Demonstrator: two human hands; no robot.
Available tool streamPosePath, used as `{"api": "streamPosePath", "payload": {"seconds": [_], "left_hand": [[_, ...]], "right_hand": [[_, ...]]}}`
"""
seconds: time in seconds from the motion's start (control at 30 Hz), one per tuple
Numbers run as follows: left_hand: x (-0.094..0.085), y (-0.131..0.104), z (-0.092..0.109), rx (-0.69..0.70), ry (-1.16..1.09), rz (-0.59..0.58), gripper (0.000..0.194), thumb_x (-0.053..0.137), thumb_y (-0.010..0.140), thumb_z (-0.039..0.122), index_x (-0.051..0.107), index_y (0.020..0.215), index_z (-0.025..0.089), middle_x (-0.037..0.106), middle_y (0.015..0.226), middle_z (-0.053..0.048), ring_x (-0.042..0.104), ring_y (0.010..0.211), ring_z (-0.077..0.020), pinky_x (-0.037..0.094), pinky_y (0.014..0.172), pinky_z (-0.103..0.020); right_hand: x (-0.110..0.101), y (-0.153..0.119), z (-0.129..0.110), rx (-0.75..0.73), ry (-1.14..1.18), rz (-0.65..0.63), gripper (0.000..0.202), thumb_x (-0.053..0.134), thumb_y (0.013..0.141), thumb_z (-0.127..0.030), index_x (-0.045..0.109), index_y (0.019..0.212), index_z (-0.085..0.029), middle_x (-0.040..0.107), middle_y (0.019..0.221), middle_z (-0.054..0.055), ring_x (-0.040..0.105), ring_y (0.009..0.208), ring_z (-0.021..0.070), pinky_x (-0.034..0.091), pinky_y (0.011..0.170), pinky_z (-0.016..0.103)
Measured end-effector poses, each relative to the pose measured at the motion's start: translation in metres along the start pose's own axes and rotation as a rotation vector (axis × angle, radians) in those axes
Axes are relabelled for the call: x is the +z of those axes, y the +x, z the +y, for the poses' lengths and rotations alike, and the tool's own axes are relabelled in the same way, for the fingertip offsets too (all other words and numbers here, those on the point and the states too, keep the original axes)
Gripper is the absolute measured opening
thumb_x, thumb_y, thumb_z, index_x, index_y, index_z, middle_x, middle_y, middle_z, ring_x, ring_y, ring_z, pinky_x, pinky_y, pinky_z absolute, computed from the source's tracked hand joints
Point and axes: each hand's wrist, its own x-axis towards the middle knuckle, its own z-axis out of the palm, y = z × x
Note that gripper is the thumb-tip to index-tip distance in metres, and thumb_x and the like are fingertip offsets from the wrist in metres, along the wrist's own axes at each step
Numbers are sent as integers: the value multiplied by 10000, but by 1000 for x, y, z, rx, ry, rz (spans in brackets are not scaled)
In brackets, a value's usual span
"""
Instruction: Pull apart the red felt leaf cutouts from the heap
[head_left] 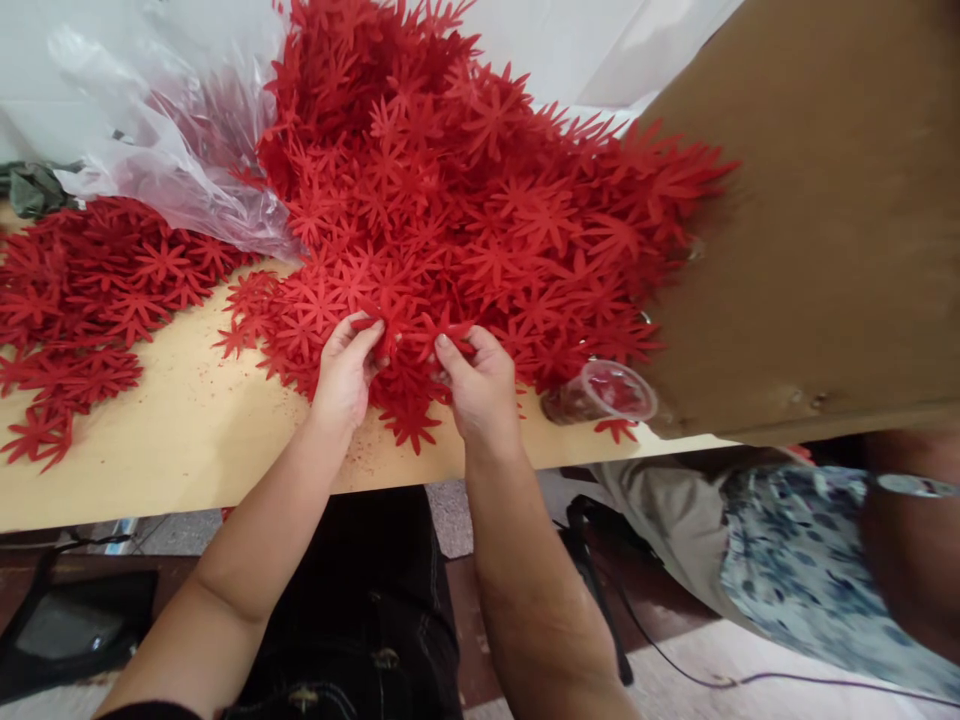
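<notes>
A big heap of red flower-shaped cutouts with thin pointed petals covers the middle of the table. At the heap's near edge, my left hand pinches a red cutout between thumb and fingers. A short way to the right, my right hand grips another red cutout, its thumb on top. Whether the two pieces are joined cannot be made out against the red behind them. Just below the hands, a few cutouts hang out from the heap toward the table's front edge.
A smaller pile of red cutouts lies at the left, beside a clear plastic bag. On the right, a clear plastic cup lies tipped before a large brown board. A person in patterned clothing is beyond the pale tabletop.
</notes>
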Motion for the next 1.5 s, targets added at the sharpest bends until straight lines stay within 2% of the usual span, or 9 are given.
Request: {"api": "streamPosePath", "payload": {"seconds": [0.17,0.3,0.5,0.67,0.8,0.93,1.23,1.4,1.5], "left_hand": [[-1,0,-2,-7,-32,9,237,681,612,233,519,781,199,562,651,84,548,565,-49,382,555,-190],[-1,1,-2,-42,-2,7,233,691,603,236,510,744,188,567,634,85,532,534,-48,381,527,-187],[-4,4,-1,-54,48,17,199,680,633,226,525,748,181,577,594,85,535,482,-48,427,533,-197],[-4,7,0,-81,30,64,95,597,717,162,575,807,179,606,636,71,563,501,-57,482,632,-251],[-2,6,0,-96,30,80,83,585,730,130,610,800,168,608,635,68,578,530,-62,504,738,-306],[1,3,-1,-113,78,50,50,584,735,120,624,755,143,609,589,52,610,588,-86,508,771,-320],[8,-2,-4,-100,178,33,87,595,710,71,630,748,142,634,632,54,575,542,-64,499,642,-257],[5,-1,-4,-83,185,58,85,578,746,105,624,807,142,653,628,33,597,522,-79,496,602,-247],[3,1,-5,-81,192,84,98,577,754,122,629,834,146,668,664,18,622,578,-92,511,657,-269]], "right_hand": [[8,18,-19,-84,-114,-42,455,565,689,-597,394,536,-204,359,427,-74,302,376,41,263,374,215],[22,51,-32,-156,-143,-52,441,548,687,-608,442,556,-201,398,447,-70,356,386,41,336,406,213],[44,104,-43,-214,-279,-133,477,780,496,-394,615,893,-187,648,894,25,607,850,165,488,823,393],[37,73,-59,-221,-360,-287,279,646,681,-403,659,816,-159,661,824,40,610,811,164,469,849,396],[23,40,-55,-181,-448,-442,270,686,637,-285,657,881,-173,652,788,12,586,735,138,469,776,350],[17,36,-38,-255,-527,-341,179,633,637,-151,626,816,-155,624,750,5,550,684,113,453,737,314],[21,38,-25,-356,-529,-37,128,499,779,-252,505,671,-185,536,622,-9,481,576,103,436,629,286],[15,74,-15,-364,-396,33,36,518,751,-178,489,765,-195,559,709,5,543,639,110,487,690,311],[9,97,-11,-337,-376,-25,184,556,761,-283,520,921,-200,607,868,61,604,819,164,513,738,367]]}}
